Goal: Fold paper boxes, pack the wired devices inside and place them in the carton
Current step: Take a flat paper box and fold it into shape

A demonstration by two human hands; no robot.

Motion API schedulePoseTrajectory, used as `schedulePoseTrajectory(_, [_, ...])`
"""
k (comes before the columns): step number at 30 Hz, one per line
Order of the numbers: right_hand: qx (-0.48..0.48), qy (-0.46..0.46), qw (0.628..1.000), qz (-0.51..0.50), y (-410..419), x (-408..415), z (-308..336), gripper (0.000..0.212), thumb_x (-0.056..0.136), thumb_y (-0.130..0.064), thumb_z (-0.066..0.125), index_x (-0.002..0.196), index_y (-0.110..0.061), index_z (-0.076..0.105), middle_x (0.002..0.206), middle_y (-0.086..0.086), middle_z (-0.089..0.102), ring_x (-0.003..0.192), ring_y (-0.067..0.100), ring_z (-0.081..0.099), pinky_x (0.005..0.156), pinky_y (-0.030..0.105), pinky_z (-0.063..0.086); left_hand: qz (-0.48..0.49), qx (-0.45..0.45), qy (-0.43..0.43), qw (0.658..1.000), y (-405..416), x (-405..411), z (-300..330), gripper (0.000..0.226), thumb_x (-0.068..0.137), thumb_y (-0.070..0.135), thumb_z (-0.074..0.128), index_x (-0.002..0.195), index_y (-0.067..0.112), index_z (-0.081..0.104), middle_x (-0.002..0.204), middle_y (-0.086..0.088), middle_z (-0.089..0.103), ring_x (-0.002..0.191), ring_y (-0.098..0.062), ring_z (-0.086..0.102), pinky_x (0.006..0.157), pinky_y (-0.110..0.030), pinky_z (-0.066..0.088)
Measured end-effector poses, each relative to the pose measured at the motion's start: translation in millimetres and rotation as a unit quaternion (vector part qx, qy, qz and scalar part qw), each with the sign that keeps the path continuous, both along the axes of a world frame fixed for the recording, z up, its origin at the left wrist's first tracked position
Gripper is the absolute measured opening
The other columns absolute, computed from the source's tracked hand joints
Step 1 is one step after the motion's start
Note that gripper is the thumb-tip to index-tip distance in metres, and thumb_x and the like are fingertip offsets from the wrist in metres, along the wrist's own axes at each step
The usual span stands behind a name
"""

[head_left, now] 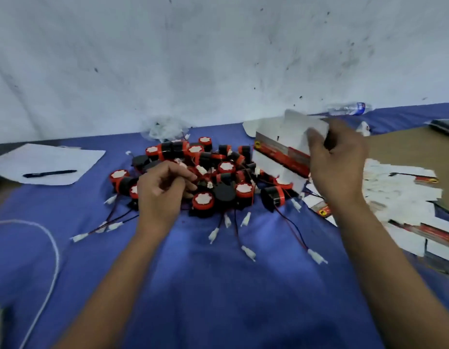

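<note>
Packing step, mid-cycle. The right hand point(336, 159) grips a folded paper box point(284, 157), raised above the right side of the device pile; its top flap stands up, and whether anything lies inside cannot be told. The left hand point(163, 190), fingers curled, reaches into the heap of wired devices point(218, 172) at the middle of the blue-covered desk point(218, 285), apparently pinching one; the exact hold is blurred. Judged next: lift one device free of the tangled leads and slide it into the box. Flat unfolded boxes point(394, 192) lie toward the right edge. No carton can be identified with certainty.
</note>
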State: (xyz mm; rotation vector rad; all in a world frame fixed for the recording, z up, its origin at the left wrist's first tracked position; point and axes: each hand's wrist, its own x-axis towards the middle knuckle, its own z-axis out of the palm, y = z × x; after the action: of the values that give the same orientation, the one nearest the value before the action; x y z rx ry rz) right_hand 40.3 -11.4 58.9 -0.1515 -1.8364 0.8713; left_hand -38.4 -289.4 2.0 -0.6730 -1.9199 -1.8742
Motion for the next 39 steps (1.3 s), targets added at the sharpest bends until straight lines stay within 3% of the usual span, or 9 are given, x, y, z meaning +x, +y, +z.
schedulePoseTrajectory(4, [-0.282, -0.117, 0.907, 0.29, -90, -22, -40, 0.018, 0.097, -0.013, 0.063, 0.082, -0.019, 0.07, 0.075, 0.0, 0.069, 0.069, 0.016, 0.061, 0.067, 0.04, 0.052, 0.017, 0.112, -0.123, 0.986, -46, 7, -34, 0.018, 0.093, 0.019, 0.053, 0.092, 0.009, 0.067, 0.088, -0.005, 0.07, 0.077, -0.019, 0.066, 0.064, -0.03, 0.054])
schedulePoseTrajectory(7, [-0.343, -0.182, 0.853, 0.349, -127, -34, -82, 0.017, 0.101, -0.005, 0.057, 0.108, -0.013, 0.071, 0.1, 0.007, 0.077, 0.091, 0.025, 0.07, 0.079, 0.043, 0.06, -0.078, 0.157, -0.25, 0.952, -56, 8, -44, 0.031, 0.101, 0.043, 0.056, 0.098, 0.018, 0.075, 0.1, -0.008, 0.074, 0.089, -0.022, 0.068, 0.073, -0.032, 0.053])
schedulePoseTrajectory(10, [-0.281, -0.206, 0.879, 0.326, -129, -37, -110, 0.023, 0.101, -0.006, 0.059, 0.116, -0.021, 0.066, 0.097, -0.001, 0.077, 0.088, 0.019, 0.072, 0.068, 0.03, 0.059, -0.174, 0.087, -0.38, 0.904, -65, 7, -46, 0.025, 0.093, 0.047, 0.065, 0.092, 0.03, 0.082, 0.097, -0.004, 0.079, 0.082, -0.016, 0.075, 0.062, -0.027, 0.058])
schedulePoseTrajectory(12, [-0.211, -0.214, 0.899, 0.319, -122, -37, -123, 0.027, 0.101, -0.01, 0.06, 0.124, -0.024, 0.061, 0.106, -0.005, 0.075, 0.094, 0.016, 0.072, 0.072, 0.034, 0.06, -0.192, 0.0, -0.355, 0.915, -67, 1, -55, 0.014, 0.084, 0.026, 0.073, 0.095, 0.03, 0.081, 0.096, -0.001, 0.078, 0.083, -0.015, 0.074, 0.065, -0.025, 0.058])
schedulePoseTrajectory(15, [0.051, -0.195, 0.954, 0.22, -119, -36, -130, 0.043, 0.095, -0.034, 0.067, 0.135, -0.022, 0.055, 0.135, -0.007, 0.053, 0.124, 0.009, 0.052, 0.099, 0.037, 0.051, -0.157, -0.048, -0.303, 0.939, -59, -3, -63, 0.038, 0.089, -0.011, 0.064, 0.11, 0.019, 0.072, 0.098, -0.002, 0.077, 0.088, -0.018, 0.07, 0.07, -0.026, 0.057])
schedulePoseTrajectory(18, [0.267, -0.208, 0.928, 0.152, -131, -31, -126, 0.073, 0.081, -0.072, 0.063, 0.138, -0.027, 0.055, 0.146, 0.001, 0.037, 0.136, 0.022, 0.031, 0.112, 0.04, 0.031, -0.13, -0.01, -0.291, 0.948, -53, -3, -66, 0.035, 0.09, -0.01, 0.062, 0.11, 0.018, 0.071, 0.096, -0.004, 0.077, 0.086, -0.017, 0.07, 0.07, -0.028, 0.057])
schedulePoseTrajectory(27, [0.302, -0.31, 0.872, 0.23, -139, -23, -110, 0.089, 0.068, -0.083, 0.064, 0.136, -0.028, 0.046, 0.116, -0.017, 0.044, 0.11, 0.012, 0.035, 0.1, 0.041, 0.034, -0.161, 0.069, -0.327, 0.929, -53, 9, -61, 0.041, 0.083, 0.021, 0.067, 0.122, 0.01, 0.07, 0.114, -0.021, 0.072, 0.101, -0.038, 0.067, 0.082, -0.042, 0.055])
schedulePoseTrajectory(33, [0.032, -0.249, 0.951, 0.182, -129, -23, -100, 0.061, 0.06, -0.076, 0.073, 0.098, -0.034, 0.053, 0.093, -0.017, 0.051, 0.092, 0.011, 0.048, 0.076, 0.03, 0.044, -0.354, 0.152, -0.315, 0.867, -50, 21, -56, 0.067, 0.083, 0.014, 0.073, 0.146, 0.005, 0.052, 0.141, -0.032, 0.054, 0.123, -0.041, 0.058, 0.107, -0.057, 0.049])
schedulePoseTrajectory(39, [-0.109, -0.213, 0.934, 0.266, -124, -25, -101, 0.033, 0.084, -0.046, 0.078, 0.072, -0.027, 0.053, 0.059, -0.021, 0.052, 0.053, 0.001, 0.044, 0.049, 0.013, 0.037, -0.262, 0.105, -0.31, 0.908, -22, 29, -60, 0.063, 0.077, -0.012, 0.056, 0.131, 0.019, 0.064, 0.115, -0.012, 0.074, 0.107, -0.029, 0.071, 0.086, -0.039, 0.06])
